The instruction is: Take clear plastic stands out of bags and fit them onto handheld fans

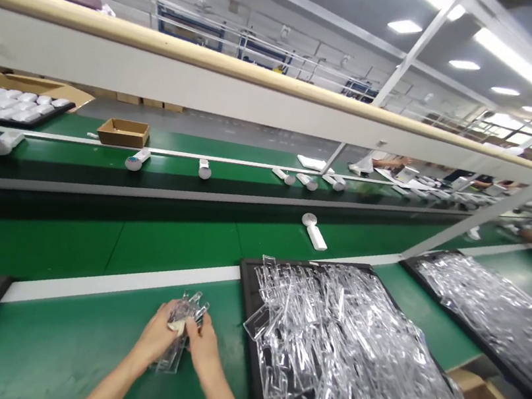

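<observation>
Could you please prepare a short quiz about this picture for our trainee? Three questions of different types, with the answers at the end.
1. What do the left hand and right hand hold? A) a screwdriver B) clear plastic pieces C) a cardboard box
2. True or false: the tray heaped with clear pieces nearest the hands lies on the right hand's side.
3. Fill in the colour: the work surface beneath the hands is ____.

Key: 1 B; 2 true; 3 green.
</observation>
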`<state>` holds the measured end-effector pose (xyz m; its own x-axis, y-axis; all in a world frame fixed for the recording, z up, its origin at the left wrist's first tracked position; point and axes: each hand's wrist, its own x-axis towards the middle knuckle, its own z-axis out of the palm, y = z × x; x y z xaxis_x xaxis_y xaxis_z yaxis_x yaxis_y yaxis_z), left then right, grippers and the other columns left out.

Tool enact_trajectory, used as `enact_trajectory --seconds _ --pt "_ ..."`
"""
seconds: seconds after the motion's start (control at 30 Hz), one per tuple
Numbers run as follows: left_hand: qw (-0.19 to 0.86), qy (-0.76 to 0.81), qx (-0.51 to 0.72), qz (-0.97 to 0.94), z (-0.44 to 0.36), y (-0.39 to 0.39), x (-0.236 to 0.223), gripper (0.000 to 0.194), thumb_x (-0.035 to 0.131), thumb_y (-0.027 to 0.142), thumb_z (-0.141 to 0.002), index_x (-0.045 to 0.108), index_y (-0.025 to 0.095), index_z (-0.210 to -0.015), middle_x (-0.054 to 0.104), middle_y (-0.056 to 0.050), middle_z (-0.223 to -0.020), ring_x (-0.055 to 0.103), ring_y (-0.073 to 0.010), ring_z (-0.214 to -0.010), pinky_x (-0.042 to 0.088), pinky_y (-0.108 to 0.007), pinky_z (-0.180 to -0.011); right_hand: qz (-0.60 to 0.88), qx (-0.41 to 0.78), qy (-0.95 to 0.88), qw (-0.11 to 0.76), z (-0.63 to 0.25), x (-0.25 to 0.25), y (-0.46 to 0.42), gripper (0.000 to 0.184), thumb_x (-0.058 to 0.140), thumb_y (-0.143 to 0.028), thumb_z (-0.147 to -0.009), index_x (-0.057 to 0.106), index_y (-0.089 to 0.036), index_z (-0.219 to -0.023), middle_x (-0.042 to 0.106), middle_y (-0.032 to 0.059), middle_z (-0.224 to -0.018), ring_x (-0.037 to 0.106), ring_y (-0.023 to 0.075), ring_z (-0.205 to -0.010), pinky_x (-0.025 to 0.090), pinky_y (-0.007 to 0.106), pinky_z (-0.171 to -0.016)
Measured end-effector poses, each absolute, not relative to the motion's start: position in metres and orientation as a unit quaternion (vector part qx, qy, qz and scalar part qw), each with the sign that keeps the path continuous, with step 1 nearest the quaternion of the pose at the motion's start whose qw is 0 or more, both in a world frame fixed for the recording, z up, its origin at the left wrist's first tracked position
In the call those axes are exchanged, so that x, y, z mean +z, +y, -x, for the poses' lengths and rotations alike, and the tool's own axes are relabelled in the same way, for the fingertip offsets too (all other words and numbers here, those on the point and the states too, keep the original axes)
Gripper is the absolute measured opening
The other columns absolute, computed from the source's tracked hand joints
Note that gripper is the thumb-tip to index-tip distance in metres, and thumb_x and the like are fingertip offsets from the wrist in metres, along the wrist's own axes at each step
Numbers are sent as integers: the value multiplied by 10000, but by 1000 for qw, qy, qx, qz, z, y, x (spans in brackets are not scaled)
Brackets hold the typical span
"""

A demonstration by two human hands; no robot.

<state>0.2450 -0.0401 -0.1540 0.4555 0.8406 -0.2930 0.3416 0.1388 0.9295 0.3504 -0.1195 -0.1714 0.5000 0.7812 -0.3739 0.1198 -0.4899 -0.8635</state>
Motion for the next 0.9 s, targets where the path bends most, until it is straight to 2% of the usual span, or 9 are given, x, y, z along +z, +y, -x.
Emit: enact_trajectory --seconds 0.1,0.23,0.3,0.37,0.53,0.67,0.77,0.83,0.9 --pt "710 483 220 -463 -241 -52 -149 447 706 359 -612 614 154 -997 690 -104 -954 643 -262 -903 487 -351 -816 739 431 -270 442 -340 -173 -113 528 462 -464 -795 511 -134 -1204 662 74 -846 645 227 -756 505 314 -586" --pt "816 444 237 -283 -237 -68 -148 419 767 339 -580 623 142 -921 706 -95 -855 665 -238 -817 508 -329 -757 724 425 -279 466 -336 -170 -112 404 530 -503 -736 633 -138 -875 640 95 -875 596 261 -887 463 364 -796" --pt "818 442 268 -252 -236 -74 -149 432 781 347 -568 626 145 -918 709 -88 -842 663 -240 -836 507 -323 -768 718 423 -285 474 -333 -166 -113 380 554 -509 -725 616 -153 -842 633 94 -902 577 268 -925 421 386 -866" --pt "806 459 289 -236 -236 -77 -151 465 776 398 -570 630 144 -931 710 -91 -840 660 -248 -858 502 -329 -786 700 437 -293 483 -330 -160 -113 389 583 -497 -717 594 -170 -928 644 72 -923 590 250 -915 432 371 -852" --pt "710 527 335 -325 -241 -82 -153 649 660 626 -598 612 142 -1028 693 -118 -955 632 -293 -938 475 -390 -844 590 530 -284 539 -328 -133 -118 616 714 -335 -621 481 -188 -1172 650 47 -1039 603 224 -966 442 352 -867" --pt "724 536 312 -302 -244 -84 -152 739 552 735 -609 621 130 -1029 703 -125 -861 656 -297 -841 506 -397 -784 516 596 -246 564 -330 -119 -125 716 750 -263 -556 454 -198 -1204 657 41 -1040 602 226 -980 428 359 -887" --pt "740 558 254 -276 -249 -83 -147 789 438 781 -655 610 132 -1069 704 -136 -849 660 -305 -829 513 -405 -767 549 561 -210 583 -328 -124 -129 631 703 -230 -573 480 -195 -1162 672 26 -948 623 214 -901 458 338 -819" --pt "738 554 235 -307 -254 -82 -144 795 409 774 -683 560 160 -1165 684 -140 -994 639 -302 -931 491 -398 -828 597 514 -189 586 -330 -130 -130 498 642 -225 -613 516 -181 -1093 670 23 -882 626 204 -842 470 323 -769" --pt "733 523 236 -366 -258 -80 -142 782 434 726 -719 443 195 -1294 591 -137 -1207 568 -280 -1088 439 -371 -924 631 489 -206 567 -339 -134 -131 434 583 -225 -663 518 -173 -1089 665 30 -874 623 198 -816 475 311 -740"
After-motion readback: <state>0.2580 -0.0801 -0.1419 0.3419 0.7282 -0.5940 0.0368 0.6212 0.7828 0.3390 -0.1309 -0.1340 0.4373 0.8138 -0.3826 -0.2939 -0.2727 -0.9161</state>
